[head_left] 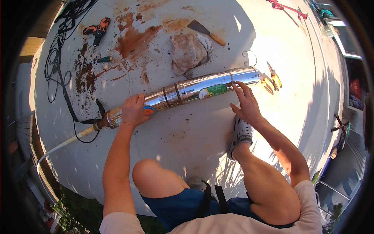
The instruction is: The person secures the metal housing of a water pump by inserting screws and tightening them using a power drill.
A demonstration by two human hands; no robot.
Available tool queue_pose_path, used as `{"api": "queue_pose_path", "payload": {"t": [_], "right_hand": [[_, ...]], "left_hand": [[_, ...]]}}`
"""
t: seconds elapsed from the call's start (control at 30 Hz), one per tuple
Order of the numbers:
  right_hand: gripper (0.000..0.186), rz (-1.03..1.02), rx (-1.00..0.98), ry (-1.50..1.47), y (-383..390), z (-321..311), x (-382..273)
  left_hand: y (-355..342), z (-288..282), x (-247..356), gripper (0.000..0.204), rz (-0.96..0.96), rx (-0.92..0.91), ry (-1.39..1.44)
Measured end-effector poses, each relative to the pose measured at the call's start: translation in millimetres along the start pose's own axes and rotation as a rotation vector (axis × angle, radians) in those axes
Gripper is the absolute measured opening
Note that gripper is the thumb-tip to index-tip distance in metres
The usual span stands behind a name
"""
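Observation:
A long polished metal submersible pump (pixel 202 85) lies slantwise on the concrete, its right end farther away. Around its left part, beside a blue and orange sticker (pixel 149 110), my left hand (pixel 133 110) is closed with the fingers over the top. My right hand (pixel 247 103) is at the right part, thumb and fingers apart, fingertips at the casing near a thin band and a green and white label (pixel 212 91). Its grip is loose at most. A brown fitting and a pale hose (pixel 68 141) join the pump's left end.
Pliers (pixel 274 80) lie past the pump's right end. Beyond it are a stained rag (pixel 189 53), a scraper (pixel 206 32), a screwdriver (pixel 102 60) and a cordless drill (pixel 98 30). Black cable (pixel 58 62) is tangled at left. My shoe (pixel 240 134) stands close below the pump.

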State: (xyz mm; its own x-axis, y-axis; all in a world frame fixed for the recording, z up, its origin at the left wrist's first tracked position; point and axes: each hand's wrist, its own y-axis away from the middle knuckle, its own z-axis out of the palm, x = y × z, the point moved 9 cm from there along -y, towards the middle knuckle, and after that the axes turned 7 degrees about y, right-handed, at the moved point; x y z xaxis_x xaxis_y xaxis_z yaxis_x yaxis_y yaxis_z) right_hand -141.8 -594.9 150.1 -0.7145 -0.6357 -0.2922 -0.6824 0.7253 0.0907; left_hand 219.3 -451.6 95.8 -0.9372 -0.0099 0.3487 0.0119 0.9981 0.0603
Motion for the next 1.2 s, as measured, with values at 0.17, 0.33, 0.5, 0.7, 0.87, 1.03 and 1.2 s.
{"api": "queue_pose_path", "payload": {"t": [0.17,0.33,0.5,0.7,0.87,1.03,1.2], "right_hand": [[0.066,0.244,0.028,0.002,64.0,1.3,47.9],[0.052,0.479,-0.058,-0.155,91.5,17.9,88.1],[0.04,0.729,0.061,-0.172,97.5,22.7,178.0],[0.026,0.785,0.312,-0.331,32.5,22.1,256.3],[0.029,0.632,0.233,-0.707,-62.7,-14.9,218.9],[0.027,0.266,-0.029,-0.55,-127.3,2.0,117.8],[0.027,0.142,-0.189,-0.383,-144.9,21.7,75.7]], "left_hand": [[-8.3,15.4,4.5,0.087,-0.034,-0.039,0.003],[7.9,4.1,-4.3,0.087,0.003,0.012,-0.031],[11.0,9.9,7.4,0.088,0.038,0.11,-0.071],[12.6,12.3,4.3,0.088,0.055,0.125,-0.074],[9.9,2.8,11.1,0.088,0.048,0.122,-0.051],[18.4,4.6,8.0,0.09,0.007,0.131,-0.075],[17.8,-5.1,15.6,0.089,0.009,0.192,-0.049]]}}
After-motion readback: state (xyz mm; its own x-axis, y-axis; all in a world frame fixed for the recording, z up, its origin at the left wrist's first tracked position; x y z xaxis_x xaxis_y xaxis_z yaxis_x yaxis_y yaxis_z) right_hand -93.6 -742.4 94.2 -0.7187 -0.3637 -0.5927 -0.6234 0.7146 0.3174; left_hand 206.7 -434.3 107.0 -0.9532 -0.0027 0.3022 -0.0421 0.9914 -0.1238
